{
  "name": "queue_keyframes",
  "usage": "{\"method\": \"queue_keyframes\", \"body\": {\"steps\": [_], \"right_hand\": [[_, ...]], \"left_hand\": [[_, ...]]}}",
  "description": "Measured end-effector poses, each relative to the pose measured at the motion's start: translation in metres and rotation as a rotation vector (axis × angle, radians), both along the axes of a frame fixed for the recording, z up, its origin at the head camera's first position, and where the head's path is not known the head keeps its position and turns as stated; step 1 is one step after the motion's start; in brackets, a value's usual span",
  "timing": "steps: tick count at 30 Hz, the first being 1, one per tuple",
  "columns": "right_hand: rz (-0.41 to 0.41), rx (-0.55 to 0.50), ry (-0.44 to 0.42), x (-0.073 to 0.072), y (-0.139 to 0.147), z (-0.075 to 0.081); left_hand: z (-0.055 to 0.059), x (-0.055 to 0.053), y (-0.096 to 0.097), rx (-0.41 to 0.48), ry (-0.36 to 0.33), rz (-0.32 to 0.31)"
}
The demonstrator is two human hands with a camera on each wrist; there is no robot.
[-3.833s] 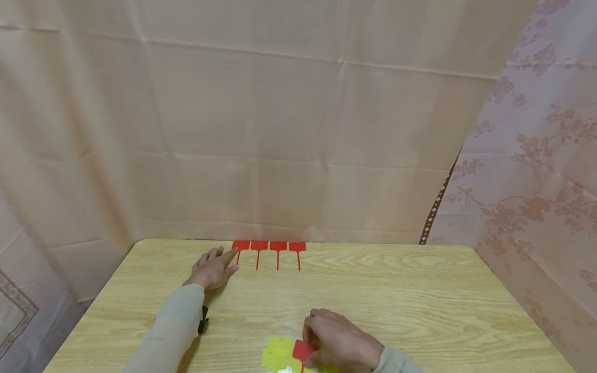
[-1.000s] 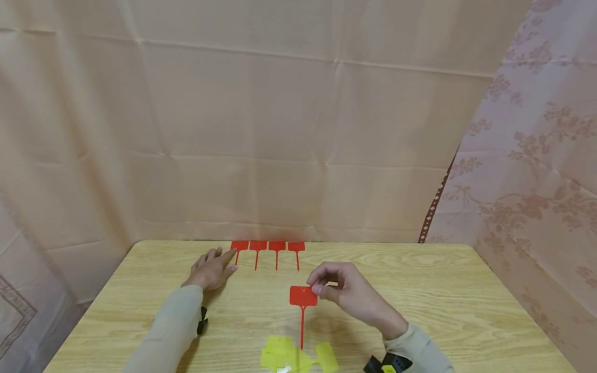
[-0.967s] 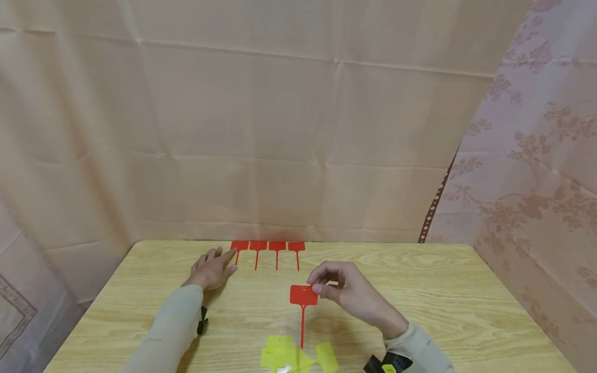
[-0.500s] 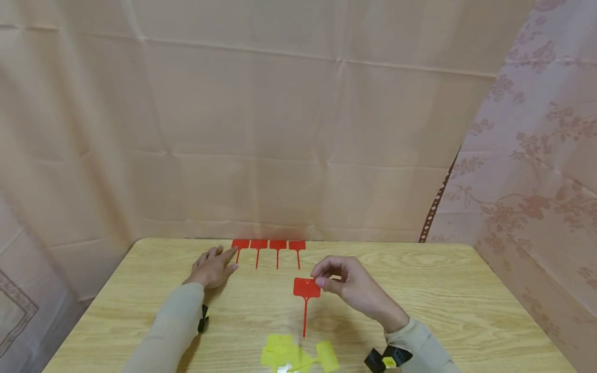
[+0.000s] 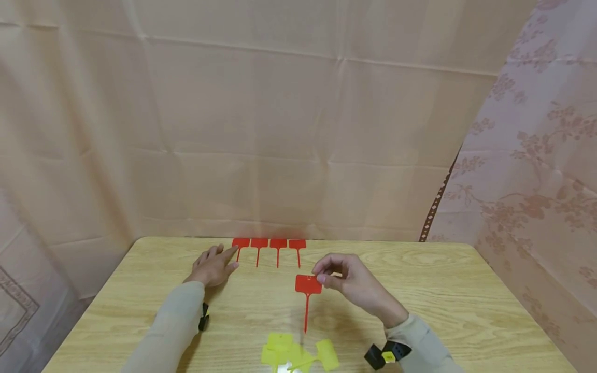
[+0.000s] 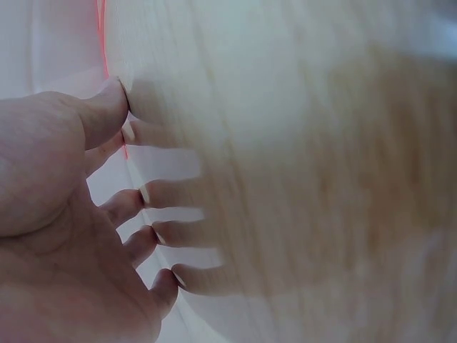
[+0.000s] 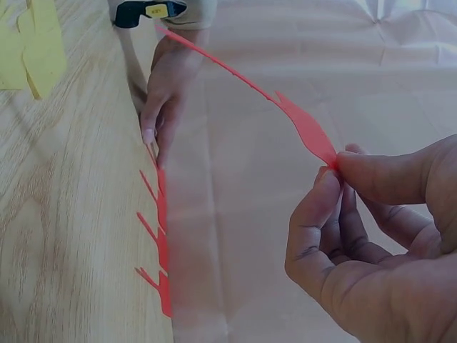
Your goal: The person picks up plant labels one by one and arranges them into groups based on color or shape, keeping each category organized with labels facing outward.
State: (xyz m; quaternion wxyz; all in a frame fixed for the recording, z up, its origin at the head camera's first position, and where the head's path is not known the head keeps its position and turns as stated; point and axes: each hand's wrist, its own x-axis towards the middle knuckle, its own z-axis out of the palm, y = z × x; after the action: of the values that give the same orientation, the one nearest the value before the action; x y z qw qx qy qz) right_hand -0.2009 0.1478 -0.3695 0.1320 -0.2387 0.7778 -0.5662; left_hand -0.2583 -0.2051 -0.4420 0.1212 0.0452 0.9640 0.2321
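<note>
My right hand (image 5: 356, 285) pinches a red plastic tag (image 5: 308, 284) by the upper right corner of its flat rectangular head. The tag's thin tail hangs down above the table, and in the right wrist view the held tag (image 7: 310, 136) looks slightly curved. Several matching red tags lie in a row along the table's far edge, heads outward and tails toward me. My left hand (image 5: 211, 267) rests on the tabletop with fingers spread. Its index fingertip touches the head of the leftmost tag (image 5: 241, 242); its fingertips (image 6: 166, 282) meet the wood in the left wrist view.
A loose pile of yellow tags (image 5: 284, 349) lies at the table's near edge, with a shiny whitish patch by it. Beige cloth (image 5: 242, 129) hangs right behind the wooden table (image 5: 410, 290); a floral curtain (image 5: 536, 207) hangs to the right.
My right hand has lifted the red tag from the yellow pile, then carried it slightly farther away and to the right. My left hand has stayed in place.
</note>
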Motion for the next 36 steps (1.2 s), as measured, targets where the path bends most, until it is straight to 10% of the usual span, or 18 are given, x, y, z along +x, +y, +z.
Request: {"method": "queue_keyframes", "body": {"steps": [36], "right_hand": [[-0.119,0.046,-0.065,-0.05,0.019,-0.045]], "left_hand": [[0.0,-0.001,-0.001,0.015,-0.005,-0.005]]}}
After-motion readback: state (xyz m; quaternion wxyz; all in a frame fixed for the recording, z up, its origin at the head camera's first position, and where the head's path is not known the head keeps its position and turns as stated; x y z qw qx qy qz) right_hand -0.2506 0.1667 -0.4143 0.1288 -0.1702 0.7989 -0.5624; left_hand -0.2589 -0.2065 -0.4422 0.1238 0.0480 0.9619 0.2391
